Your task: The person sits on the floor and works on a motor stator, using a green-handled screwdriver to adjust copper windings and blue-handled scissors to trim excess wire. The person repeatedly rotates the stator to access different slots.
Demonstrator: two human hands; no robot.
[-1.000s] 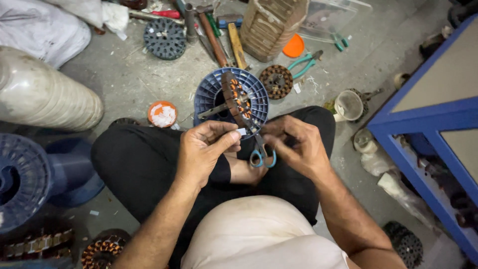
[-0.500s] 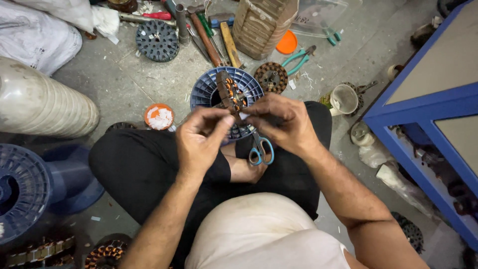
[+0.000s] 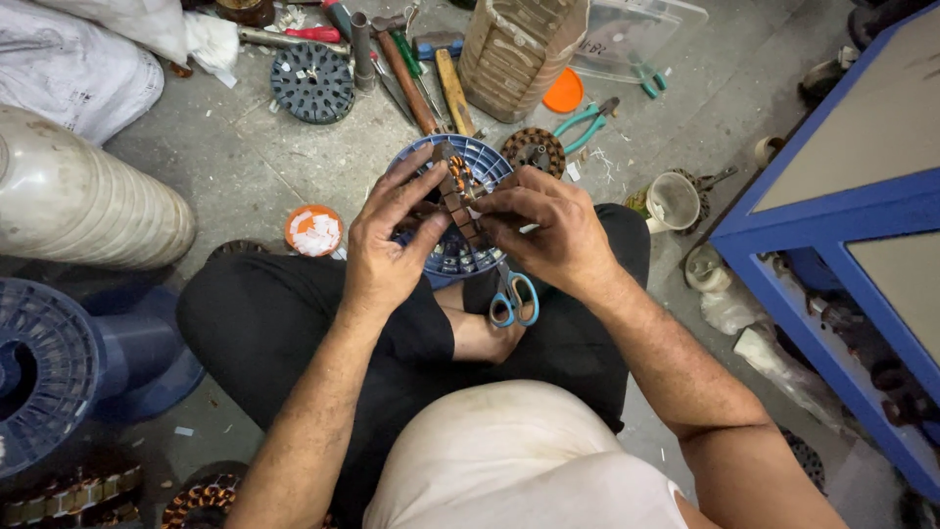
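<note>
I sit cross-legged on the floor in black trousers. Both hands hold a round motor stator edge-on, its dark ring wound with copper coils. My left hand grips its near left side with the fingers spread over the rim. My right hand pinches the right side and works at the windings with its fingertips. Blue-handled scissors hang from my right hand, below the palm. A blue plastic disc with radial ribs lies under the stator on my lap.
Hammers and screwdrivers lie ahead, next to a black slotted disc, teal pliers, an orange lid and a cup. A blue cabinet stands on the right, a large spool and white sacks on the left.
Both hands have lifted the stator slightly and closed in on its top. The scissors have stayed hanging under my right hand.
</note>
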